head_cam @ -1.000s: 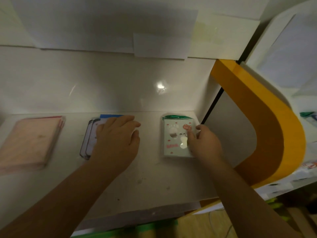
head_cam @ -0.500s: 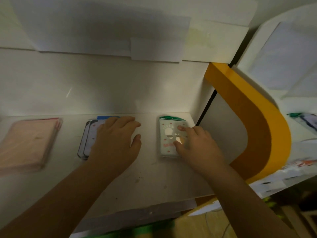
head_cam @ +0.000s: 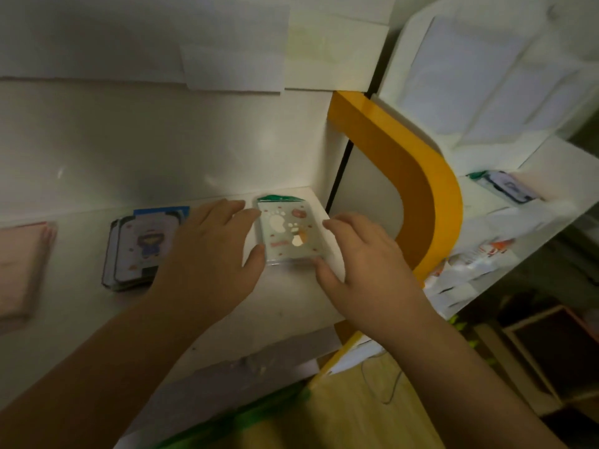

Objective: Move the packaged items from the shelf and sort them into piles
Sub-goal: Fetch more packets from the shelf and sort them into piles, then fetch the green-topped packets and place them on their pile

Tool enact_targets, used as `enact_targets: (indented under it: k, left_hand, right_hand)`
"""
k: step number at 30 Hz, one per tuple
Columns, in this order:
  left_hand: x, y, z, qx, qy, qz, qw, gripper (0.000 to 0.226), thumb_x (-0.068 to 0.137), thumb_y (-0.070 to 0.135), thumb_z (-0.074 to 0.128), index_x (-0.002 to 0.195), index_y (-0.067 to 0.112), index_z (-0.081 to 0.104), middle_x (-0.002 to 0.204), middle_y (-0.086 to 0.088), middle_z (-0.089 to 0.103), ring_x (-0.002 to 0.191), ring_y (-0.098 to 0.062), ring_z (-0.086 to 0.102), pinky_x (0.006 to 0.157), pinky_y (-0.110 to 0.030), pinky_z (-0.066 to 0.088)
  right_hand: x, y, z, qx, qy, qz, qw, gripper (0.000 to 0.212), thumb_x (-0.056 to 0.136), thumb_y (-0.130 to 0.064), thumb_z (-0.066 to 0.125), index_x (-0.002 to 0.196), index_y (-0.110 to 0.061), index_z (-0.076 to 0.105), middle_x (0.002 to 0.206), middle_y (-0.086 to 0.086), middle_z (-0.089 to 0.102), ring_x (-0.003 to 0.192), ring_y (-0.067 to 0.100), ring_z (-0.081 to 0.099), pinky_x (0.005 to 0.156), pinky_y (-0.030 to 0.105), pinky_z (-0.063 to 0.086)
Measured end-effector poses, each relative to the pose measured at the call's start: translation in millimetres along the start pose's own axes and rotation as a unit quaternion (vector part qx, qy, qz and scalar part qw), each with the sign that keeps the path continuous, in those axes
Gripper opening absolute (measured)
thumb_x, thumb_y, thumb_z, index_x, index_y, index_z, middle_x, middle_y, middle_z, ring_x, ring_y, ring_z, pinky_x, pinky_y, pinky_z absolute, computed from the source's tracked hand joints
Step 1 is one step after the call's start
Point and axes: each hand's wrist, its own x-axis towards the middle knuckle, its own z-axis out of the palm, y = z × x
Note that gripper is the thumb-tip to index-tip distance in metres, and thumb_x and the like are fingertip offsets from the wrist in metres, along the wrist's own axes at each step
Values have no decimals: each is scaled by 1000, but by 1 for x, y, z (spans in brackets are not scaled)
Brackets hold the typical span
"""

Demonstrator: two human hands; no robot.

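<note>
Since a second earlier, the left hand (head_cam: 207, 254) had slid off the blue-topped pile (head_cam: 142, 247) to flank the green-topped pack (head_cam: 285, 234), lying flat on the white shelf (head_cam: 81, 319) near its right end. Both hands bracketed it, fingers relaxed and spread, the left thumb touching its near corner; the right hand (head_cam: 366, 264) gripped nothing. A pink pile (head_cam: 19, 270) lay far left, an orange divider (head_cam: 421, 202) to the right.

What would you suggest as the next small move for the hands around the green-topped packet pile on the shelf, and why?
Probably press both hands inward to square the green-topped packet pile. The left hand touches its left edge and the right hand flanks its right, thumb at the near corner, neither hand gripping it. The pile sits apart from the blue-topped pile and pink pile.
</note>
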Motion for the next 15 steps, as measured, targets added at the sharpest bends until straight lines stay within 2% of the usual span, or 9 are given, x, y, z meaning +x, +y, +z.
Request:
enact_targets:
  k: [3, 8, 13, 15]
  left_hand:
    - [-3, 22, -5, 11, 19, 10, 1000, 52, 85, 38, 53, 128, 10, 59, 129, -13, 61, 118, -34, 55, 98, -46, 44]
    - [-8, 66, -8, 8, 41, 31, 999, 44, 88, 31, 63, 127, 10, 60, 126, -12, 64, 111, -32, 60, 94, -43, 46]
    - [-16, 130, -7, -26, 53, 36, 998, 46, 87, 26, 66, 130, 12, 59, 129, -9, 61, 115, -30, 57, 95, -33, 37]
    - [-18, 158, -5, -39, 43, 38, 998, 47, 89, 29, 62, 133, 15, 56, 132, -6, 59, 116, -28, 54, 94, -35, 39]
  right_hand:
    - [-12, 11, -18, -16, 36, -4, 999, 50, 93, -45, 50, 136, -19, 52, 135, 2, 52, 122, 20, 48, 100, 38, 44]
    - [-39, 41, -47, 18, 133, -13, 991, 37, 92, -31, 60, 125, -14, 60, 125, 5, 57, 116, 22, 52, 98, 34, 43]
    - [-75, 92, -73, 4, 131, 9, 991, 36, 95, -34, 55, 127, -17, 58, 126, 2, 57, 113, 17, 51, 95, 31, 43]
    - [-91, 118, -79, -9, 114, 30, 993, 40, 94, -37, 54, 129, -17, 57, 127, 2, 57, 114, 18, 51, 96, 34, 45]
